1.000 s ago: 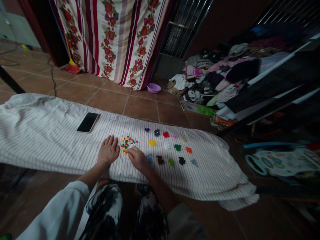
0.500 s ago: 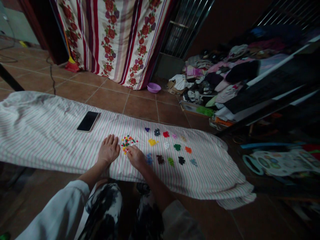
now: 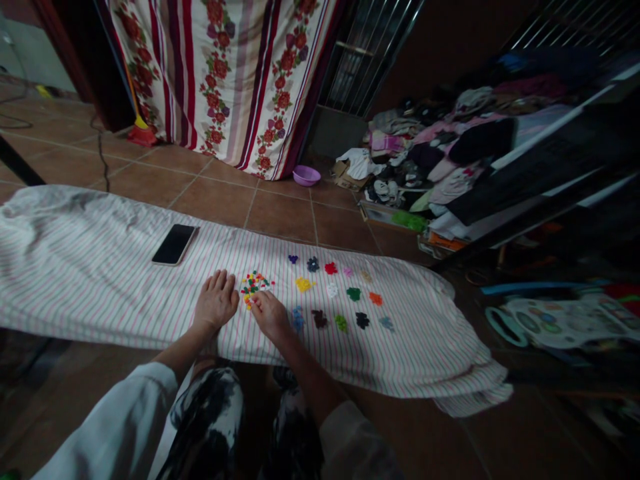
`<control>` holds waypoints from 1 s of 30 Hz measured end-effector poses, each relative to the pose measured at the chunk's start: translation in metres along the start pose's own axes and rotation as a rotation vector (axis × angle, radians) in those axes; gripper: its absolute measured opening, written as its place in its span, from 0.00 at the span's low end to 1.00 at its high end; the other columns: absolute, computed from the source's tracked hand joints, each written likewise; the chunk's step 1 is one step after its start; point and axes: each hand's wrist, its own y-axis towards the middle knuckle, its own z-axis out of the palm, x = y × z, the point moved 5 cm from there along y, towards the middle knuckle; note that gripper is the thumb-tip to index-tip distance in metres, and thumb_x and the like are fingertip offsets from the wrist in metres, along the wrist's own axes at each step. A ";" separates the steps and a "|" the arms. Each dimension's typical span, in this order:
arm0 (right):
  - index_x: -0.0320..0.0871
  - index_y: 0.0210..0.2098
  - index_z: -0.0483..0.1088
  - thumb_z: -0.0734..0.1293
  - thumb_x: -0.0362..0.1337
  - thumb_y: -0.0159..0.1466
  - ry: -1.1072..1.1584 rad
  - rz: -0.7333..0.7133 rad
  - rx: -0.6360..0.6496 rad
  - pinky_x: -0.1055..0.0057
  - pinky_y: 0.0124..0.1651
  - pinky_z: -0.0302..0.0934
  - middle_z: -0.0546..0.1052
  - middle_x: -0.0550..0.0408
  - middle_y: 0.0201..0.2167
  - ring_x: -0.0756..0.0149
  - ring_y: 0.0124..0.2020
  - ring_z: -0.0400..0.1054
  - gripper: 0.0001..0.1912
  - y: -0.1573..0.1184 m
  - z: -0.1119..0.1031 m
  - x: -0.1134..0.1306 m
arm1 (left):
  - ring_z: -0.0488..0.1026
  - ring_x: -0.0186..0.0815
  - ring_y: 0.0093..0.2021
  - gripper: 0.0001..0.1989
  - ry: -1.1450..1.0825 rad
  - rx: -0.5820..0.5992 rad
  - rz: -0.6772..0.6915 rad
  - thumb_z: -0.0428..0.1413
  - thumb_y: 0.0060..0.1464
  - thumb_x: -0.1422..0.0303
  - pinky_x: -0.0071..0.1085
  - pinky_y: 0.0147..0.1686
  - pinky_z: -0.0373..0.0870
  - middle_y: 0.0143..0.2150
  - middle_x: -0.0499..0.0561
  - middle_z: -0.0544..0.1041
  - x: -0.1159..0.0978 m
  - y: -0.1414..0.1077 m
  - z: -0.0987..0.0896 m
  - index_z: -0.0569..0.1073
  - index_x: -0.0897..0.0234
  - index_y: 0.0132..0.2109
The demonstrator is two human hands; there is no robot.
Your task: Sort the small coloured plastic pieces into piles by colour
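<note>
I record a mixed scatter of small coloured pieces (image 3: 253, 288) on the striped cloth (image 3: 425, 347), lying between the two hands. Red, green, yellow, orange and white show in it; the exact shape of the pieces is too small to tell. The scatter is loose, without a firm long axis, though it runs somewhat more away from the body than across, with a thin spread to the right.

The right hand (image 3: 271, 316) is the nearer one. Its fingertips are at the near right edge of the scatter, so most of the pieces lie ahead of them and slightly left. I find thumb and forefinger drawn narrow; I cannot tell whether a piece is held between them.

The left hand (image 3: 216, 301) is laid flat, palm down, fingers pointing away from the body. The scatter is to its right, just beside it, with a strip of cloth between. I see nothing held there, but the underside is hidden.

Right of the scatter I note separate single-colour clusters in rough rows. The yellow cluster (image 3: 303, 285) and the blue cluster (image 3: 297, 319) are nearest it; the orange cluster (image 3: 375, 299) is well apart. Beyond the left hand, to its left, lies a phone (image 3: 174, 245), dark screen up.
</note>
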 end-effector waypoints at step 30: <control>0.44 0.36 0.70 0.61 0.30 0.60 0.186 0.053 -0.305 0.72 0.39 0.64 0.73 0.55 0.33 0.68 0.32 0.68 0.08 -0.011 -0.044 -0.033 | 0.62 0.52 0.63 0.23 0.038 -0.024 0.042 0.43 0.60 0.64 0.47 0.59 0.59 0.60 0.67 0.69 0.002 -0.002 0.005 0.70 0.71 0.56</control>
